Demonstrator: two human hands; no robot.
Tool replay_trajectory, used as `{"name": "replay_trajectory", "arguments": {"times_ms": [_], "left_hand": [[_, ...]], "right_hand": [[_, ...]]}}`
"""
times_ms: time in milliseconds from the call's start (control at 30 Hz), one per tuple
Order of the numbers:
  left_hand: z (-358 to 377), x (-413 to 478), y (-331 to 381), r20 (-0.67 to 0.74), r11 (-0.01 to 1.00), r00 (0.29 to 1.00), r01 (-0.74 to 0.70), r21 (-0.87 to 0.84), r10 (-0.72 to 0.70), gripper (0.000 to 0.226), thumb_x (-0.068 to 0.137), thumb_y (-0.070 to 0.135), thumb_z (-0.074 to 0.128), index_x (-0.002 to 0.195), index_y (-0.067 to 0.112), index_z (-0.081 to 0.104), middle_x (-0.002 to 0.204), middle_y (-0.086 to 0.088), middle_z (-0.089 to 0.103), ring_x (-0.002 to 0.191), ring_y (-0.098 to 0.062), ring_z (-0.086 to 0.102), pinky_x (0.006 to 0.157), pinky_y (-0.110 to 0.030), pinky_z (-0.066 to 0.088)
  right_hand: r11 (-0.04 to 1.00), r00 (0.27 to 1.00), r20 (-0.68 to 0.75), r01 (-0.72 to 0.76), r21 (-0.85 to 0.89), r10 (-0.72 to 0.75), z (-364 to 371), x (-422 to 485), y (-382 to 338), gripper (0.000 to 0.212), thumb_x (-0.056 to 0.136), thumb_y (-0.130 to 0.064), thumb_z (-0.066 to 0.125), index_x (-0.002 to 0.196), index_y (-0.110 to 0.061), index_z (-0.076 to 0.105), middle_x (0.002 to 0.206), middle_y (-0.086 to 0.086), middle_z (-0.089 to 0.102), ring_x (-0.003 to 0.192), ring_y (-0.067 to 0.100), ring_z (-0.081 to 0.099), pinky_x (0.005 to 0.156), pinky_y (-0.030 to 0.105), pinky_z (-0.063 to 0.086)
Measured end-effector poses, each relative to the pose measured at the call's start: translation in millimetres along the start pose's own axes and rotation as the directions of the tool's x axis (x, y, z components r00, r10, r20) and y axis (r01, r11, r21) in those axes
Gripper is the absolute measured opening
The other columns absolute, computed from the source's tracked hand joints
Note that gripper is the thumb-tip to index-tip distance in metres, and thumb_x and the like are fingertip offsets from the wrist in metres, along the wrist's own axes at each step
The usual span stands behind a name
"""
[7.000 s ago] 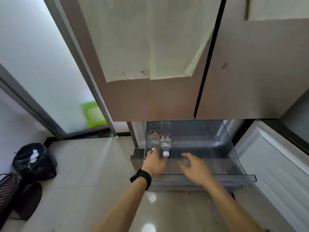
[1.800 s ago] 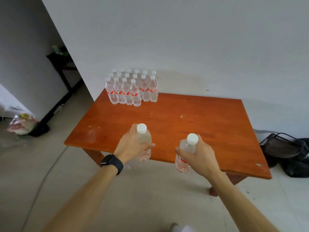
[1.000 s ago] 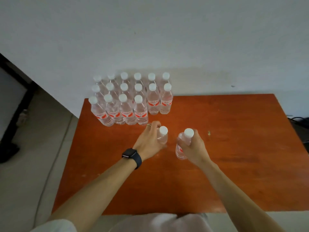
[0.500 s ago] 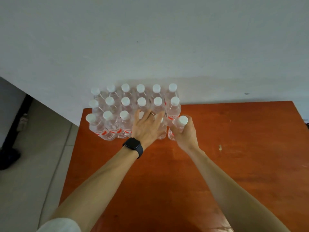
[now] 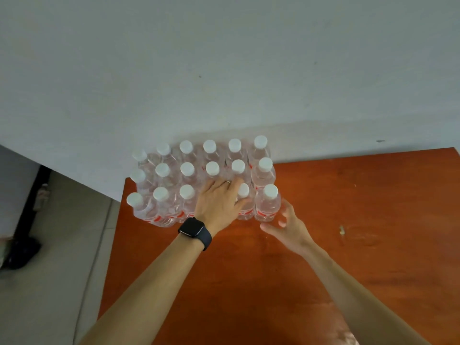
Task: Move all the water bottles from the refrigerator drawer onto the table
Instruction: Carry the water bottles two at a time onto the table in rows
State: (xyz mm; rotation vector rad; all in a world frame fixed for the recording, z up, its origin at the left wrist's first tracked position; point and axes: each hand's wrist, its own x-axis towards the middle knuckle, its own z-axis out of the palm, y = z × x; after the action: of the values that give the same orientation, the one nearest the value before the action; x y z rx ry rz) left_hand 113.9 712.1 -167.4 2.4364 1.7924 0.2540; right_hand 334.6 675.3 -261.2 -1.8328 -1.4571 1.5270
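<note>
Your left hand [image 5: 219,200] lies flat, fingers straight, on the front-row water bottles [image 5: 163,170]. Your right hand [image 5: 286,225] is spread, just clear of the corner bottle [image 5: 267,205]. Nudge both flush on the worktop [image 5: 348,220] before you withdraw.

It looks like a plain room in a home, with a bare white painted wall [image 5: 224,58] across the top, a glossy orange-brown wooden table [image 5: 373,220] at lower right and pale floor tiles [image 5: 62,270] at lower left.
</note>
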Motion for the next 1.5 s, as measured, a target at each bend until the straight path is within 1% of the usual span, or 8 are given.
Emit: {"name": "replay_trajectory", "arguments": {"times_ms": [233,633,767,867,967,1133,1233,1500], "left_hand": [[-9,5,-2,0.094,1.000,0.995,0.020,-0.014,-0.019,0.037,0.098,0.051,0.054,0.121,0.023,0.050,0.078,0.007,0.065,0.076,-0.018,0.063,0.070,-0.034,0.050],[-13,9,0,0.169,0.997,0.983,0.076,-0.007,-0.074,0.043,0.093,0.064,0.052,0.120,0.029,0.047,0.092,0.012,0.065,0.079,-0.013,0.063,0.069,-0.033,0.055],[-14,9,3,0.158,0.998,0.986,0.061,0.006,-0.061,0.044,0.095,0.061,0.052,0.122,0.027,0.047,0.095,0.009,0.063,0.077,-0.012,0.057,0.065,-0.029,0.048],[-17,8,7,0.175,0.999,0.983,0.043,0.014,-0.045,0.043,0.096,0.059,0.050,0.125,0.026,0.047,0.104,0.006,0.065,0.085,-0.016,0.061,0.070,-0.030,0.048],[-21,8,10,0.213,0.999,0.976,0.049,0.000,-0.048,0.042,0.096,0.057,0.050,0.124,0.026,0.048,0.109,0.004,0.065,0.093,-0.018,0.062,0.077,-0.033,0.050],[-32,1,17,0.139,1.000,0.990,0.014,0.018,-0.016,0.034,0.098,0.047,0.049,0.125,0.026,0.050,0.116,0.002,0.064,0.106,-0.020,0.059,0.090,-0.034,0.045],[-42,-2,31,0.097,1.000,0.995,-0.026,0.004,0.026,0.035,0.100,0.038,0.047,0.132,0.024,0.048,0.125,0.002,0.061,0.116,-0.019,0.055,0.097,-0.034,0.043],[-50,-6,116,0.090,0.971,0.970,-0.215,-0.102,0.224,0.038,0.101,0.038,0.044,0.138,0.029,0.049,0.140,0.005,0.054,0.133,-0.016,0.043,0.111,-0.037,0.033]], "right_hand": [[0.998,0.998,-0.060,0.011,-0.062,-0.014,24,19,-1,0.082,0.090,-0.050,0.069,0.153,-0.027,0.023,0.146,-0.002,0.055,0.133,0.022,0.055,0.103,0.039,0.052],[0.999,0.996,-0.084,0.026,-0.046,-0.030,24,29,3,0.093,0.080,-0.061,0.073,0.154,-0.042,0.020,0.147,0.002,0.042,0.124,0.022,0.058,0.101,0.043,0.054],[0.999,0.997,-0.068,0.027,-0.039,-0.030,18,28,-4,0.087,0.083,-0.053,0.076,0.152,-0.046,0.023,0.132,-0.007,0.046,0.121,0.019,0.057,0.096,0.031,0.049],[0.994,0.998,-0.059,0.032,-0.104,-0.038,11,22,-10,0.073,0.086,-0.043,0.077,0.144,-0.041,0.033,0.110,-0.020,0.051,0.109,0.007,0.055,0.088,0.022,0.044],[0.988,0.997,-0.074,0.020,-0.153,-0.032,11,17,-17,0.083,0.081,-0.043,0.081,0.150,-0.029,0.036,0.128,-0.010,0.063,0.102,0.003,0.057,0.092,0.024,0.049],[0.973,0.998,-0.034,-0.052,-0.225,0.046,5,2,-20,0.114,0.071,-0.050,0.085,0.158,-0.030,0.014,0.151,0.002,0.047,0.126,0.021,0.057,0.106,0.042,0.049],[0.969,0.996,-0.070,-0.064,-0.238,0.049,-13,-27,-25,0.096,0.084,-0.046,0.076,0.159,-0.029,0.018,0.153,0.005,0.044,0.106,0.015,0.060,0.090,0.033,0.052],[0.912,0.929,-0.317,0.049,-0.407,-0.192,-97,-147,-23,0.051,0.098,-0.049,0.056,0.147,-0.038,0.046,0.149,-0.010,0.050,0.140,0.011,0.044,0.116,0.035,0.036]]}}
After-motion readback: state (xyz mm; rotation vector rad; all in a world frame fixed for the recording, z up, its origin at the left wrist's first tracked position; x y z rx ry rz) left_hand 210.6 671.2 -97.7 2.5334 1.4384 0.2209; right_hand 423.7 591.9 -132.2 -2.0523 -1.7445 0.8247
